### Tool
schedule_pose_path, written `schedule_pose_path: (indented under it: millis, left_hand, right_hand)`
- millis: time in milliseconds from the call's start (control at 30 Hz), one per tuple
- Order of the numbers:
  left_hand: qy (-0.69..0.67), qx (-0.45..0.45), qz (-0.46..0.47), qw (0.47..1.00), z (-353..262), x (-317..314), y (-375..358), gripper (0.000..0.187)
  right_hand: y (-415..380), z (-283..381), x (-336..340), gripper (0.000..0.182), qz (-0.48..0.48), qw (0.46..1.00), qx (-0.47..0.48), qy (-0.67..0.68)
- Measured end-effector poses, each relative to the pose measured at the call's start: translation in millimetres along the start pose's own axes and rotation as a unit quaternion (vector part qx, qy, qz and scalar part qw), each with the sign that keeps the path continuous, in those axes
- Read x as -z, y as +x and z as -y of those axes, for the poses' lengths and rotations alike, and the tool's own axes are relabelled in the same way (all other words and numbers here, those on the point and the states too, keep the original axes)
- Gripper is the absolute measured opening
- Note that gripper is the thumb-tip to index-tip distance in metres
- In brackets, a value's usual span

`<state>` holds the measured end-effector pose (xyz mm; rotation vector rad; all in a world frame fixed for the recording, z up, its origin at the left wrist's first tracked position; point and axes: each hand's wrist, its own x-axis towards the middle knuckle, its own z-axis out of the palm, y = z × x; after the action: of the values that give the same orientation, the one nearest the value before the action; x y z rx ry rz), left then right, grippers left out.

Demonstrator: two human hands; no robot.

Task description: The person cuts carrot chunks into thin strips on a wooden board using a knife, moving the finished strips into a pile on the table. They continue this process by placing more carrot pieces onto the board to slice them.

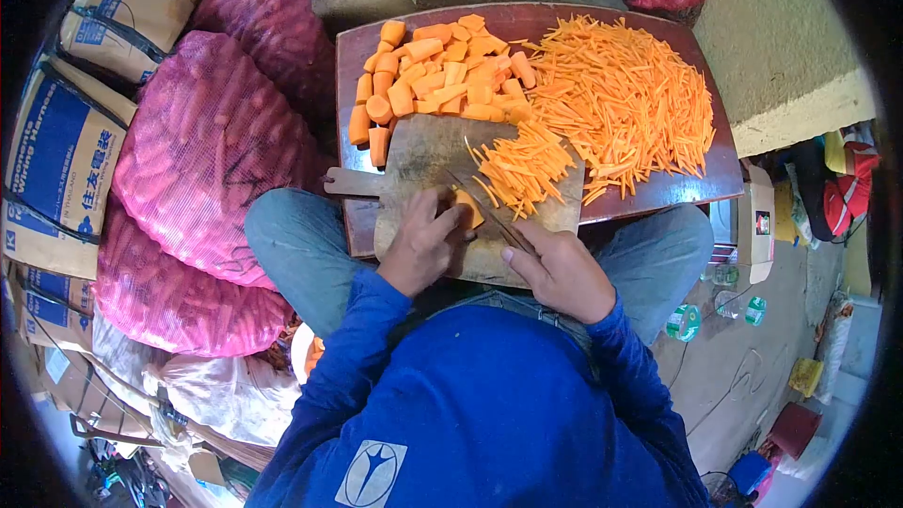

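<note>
My left hand (425,243) is closed on a piece of carrot (467,211), pressing it on the wooden cutting board (414,165). In my right hand (562,273) is the handle of a knife (489,216), its dark blade slanting up and left beside that piece. Just beyond the blade, a small heap of carrot strips (529,169) lies on the board. Farther off are chunks of peeled carrot (428,75) at the left and a large pile of carrot strips (625,103) at the right.
The board rests on a low reddish-brown table (353,47) between my knees. Pink mesh sacks (207,150) are stacked at the left, next to cardboard boxes (61,165). A concrete ledge (795,47) stands at the right, with plastic bottles (684,322) on the floor below.
</note>
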<state>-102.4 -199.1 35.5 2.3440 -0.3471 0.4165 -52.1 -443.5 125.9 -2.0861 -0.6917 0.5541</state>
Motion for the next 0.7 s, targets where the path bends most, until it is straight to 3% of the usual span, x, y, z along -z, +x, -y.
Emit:
schedule_pose_path:
  millis: [233, 300, 533, 700]
  left_hand:
    - [0.062, -0.012, 0.022, 0.998, -5.0, -1.0, 0.7, 0.047]
    - [0.075, -0.016, 0.025, 0.997, -5.2, -2.2, -1.5, 0.046]
    - [0.086, -0.006, 0.038, 0.996, -9.3, -0.9, -0.3, 0.044]
    - [0.093, -0.021, 0.016, 0.995, -5.6, -1.4, -1.1, 0.047]
  right_hand:
    - [-16.8, 6.2, -2.2, 0.029, 0.013, 0.998, 0.017, -0.061]
    - [-24.3, 11.5, 0.7, 0.030, 0.061, 0.994, -0.029, -0.086]
    - [-4.2, 18.2, -11.1, 0.031, 0.065, 0.988, -0.042, -0.134]
    - [15.7, 10.2, -15.7, 0.033, 0.042, 0.992, 0.018, -0.122]
